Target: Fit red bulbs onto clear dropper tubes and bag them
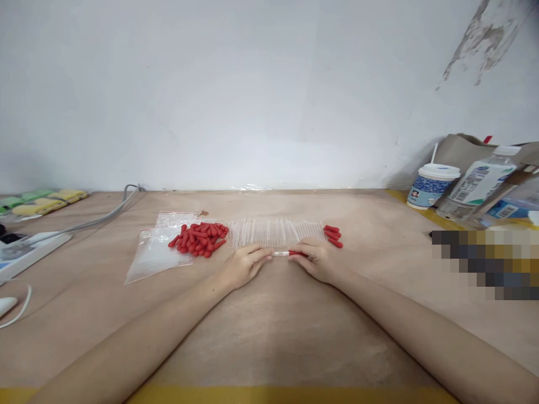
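Note:
My left hand (247, 264) is closed on one end of a clear glass dropper tube (279, 253), which lies level just above the table. My right hand (316, 260) pinches a red rubber dropper bulb (295, 253) at the tube's other end; whether the tube is inside the bulb is too small to tell. Right behind both hands, a row of many clear tubes (275, 231) lies side by side. Several red bulbs (334, 236) stick out at the row's right end. A pile of loose red bulbs (202, 238) sits to the left.
Clear plastic bags (155, 255) lie under and beside the pile. At far left are a power strip (37, 252), a grey cable (101, 217) and yellow-green packs (46, 202). A paper cup (433, 188) and a plastic bottle (480, 182) stand at right. A white wall (261, 95) rises behind.

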The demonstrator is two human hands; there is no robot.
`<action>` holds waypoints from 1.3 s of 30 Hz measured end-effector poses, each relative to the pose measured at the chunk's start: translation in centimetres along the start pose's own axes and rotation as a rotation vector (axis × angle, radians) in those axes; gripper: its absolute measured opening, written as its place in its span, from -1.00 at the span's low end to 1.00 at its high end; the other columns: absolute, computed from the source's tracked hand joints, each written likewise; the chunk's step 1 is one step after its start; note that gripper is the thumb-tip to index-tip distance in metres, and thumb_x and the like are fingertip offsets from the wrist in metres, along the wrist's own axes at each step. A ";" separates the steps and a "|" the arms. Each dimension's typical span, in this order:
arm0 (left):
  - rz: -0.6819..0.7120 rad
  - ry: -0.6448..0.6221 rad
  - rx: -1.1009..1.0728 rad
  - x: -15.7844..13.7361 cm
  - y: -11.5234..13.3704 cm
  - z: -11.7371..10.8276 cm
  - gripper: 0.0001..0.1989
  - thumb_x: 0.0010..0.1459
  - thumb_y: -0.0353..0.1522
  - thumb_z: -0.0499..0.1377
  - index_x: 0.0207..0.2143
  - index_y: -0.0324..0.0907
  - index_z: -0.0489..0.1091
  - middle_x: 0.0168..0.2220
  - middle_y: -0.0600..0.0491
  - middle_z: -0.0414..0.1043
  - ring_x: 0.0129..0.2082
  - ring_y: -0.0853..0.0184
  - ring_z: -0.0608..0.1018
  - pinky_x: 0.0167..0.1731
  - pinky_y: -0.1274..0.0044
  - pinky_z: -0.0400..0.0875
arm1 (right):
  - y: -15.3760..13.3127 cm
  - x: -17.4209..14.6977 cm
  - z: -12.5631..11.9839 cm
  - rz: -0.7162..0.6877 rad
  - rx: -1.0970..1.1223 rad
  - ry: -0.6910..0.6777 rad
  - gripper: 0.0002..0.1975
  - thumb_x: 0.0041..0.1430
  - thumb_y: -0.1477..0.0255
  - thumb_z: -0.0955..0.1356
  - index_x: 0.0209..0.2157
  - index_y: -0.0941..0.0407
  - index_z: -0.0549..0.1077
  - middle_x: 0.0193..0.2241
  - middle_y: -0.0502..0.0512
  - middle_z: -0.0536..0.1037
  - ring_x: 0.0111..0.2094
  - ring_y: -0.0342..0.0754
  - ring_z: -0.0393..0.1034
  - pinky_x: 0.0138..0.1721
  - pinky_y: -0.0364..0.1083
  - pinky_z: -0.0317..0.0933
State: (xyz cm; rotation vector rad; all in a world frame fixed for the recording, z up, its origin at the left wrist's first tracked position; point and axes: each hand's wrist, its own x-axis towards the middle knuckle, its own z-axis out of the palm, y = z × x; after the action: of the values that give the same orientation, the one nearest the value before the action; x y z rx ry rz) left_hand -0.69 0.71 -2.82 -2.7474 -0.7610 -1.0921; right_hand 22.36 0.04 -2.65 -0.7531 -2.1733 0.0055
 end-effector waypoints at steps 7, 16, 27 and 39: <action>0.073 -0.010 -0.040 0.0 -0.1 0.1 -0.76 0.17 -0.51 0.02 -0.14 -0.25 0.37 -0.32 -0.03 0.45 -0.37 0.40 0.50 -0.38 0.60 0.42 | -0.5 0.2 -0.4 -0.027 -0.036 -0.062 -0.88 0.14 0.46 0.27 -0.37 0.16 0.45 -0.47 0.10 0.49 -0.44 -0.12 0.35 -0.41 -0.15 0.24; 0.084 0.004 -0.029 0.0 0.2 0.2 -0.73 0.15 -0.54 -0.02 -0.13 -0.25 0.37 -0.34 -0.03 0.45 -0.39 0.40 0.50 -0.39 0.58 0.42 | -0.4 0.3 0.3 -0.020 -0.045 -0.119 -0.84 0.17 0.42 0.25 -0.39 0.17 0.41 -0.49 0.09 0.44 -0.44 -0.11 0.32 -0.41 -0.14 0.22; -0.057 -0.057 -0.001 0.4 0.2 0.1 -0.77 0.22 -0.39 0.00 -0.15 -0.23 0.39 -0.34 -0.02 0.44 -0.37 0.38 0.49 -0.38 0.59 0.39 | -0.1 0.2 -1.0 0.047 0.026 -0.099 -0.84 0.14 0.40 0.29 -0.26 0.12 0.47 -0.43 0.08 0.51 -0.38 -0.08 0.36 -0.32 -0.09 0.25; -0.168 -0.153 -0.075 0.5 0.3 -0.3 -0.79 0.23 -0.38 -0.01 -0.27 -0.20 0.41 -0.37 0.04 0.47 -0.38 0.38 0.49 -0.36 0.58 0.35 | 0.9 -0.3 -0.4 0.326 0.461 -0.164 -0.82 0.11 0.36 0.30 -0.32 0.09 0.52 -0.43 0.02 0.54 -0.42 -0.15 0.41 -0.39 -0.18 0.28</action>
State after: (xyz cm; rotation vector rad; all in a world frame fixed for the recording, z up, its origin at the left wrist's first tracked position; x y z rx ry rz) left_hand -0.43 0.59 -2.28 -2.9010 -1.0076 -0.9637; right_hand 23.24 0.50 -2.78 -0.8435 -2.0603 0.7319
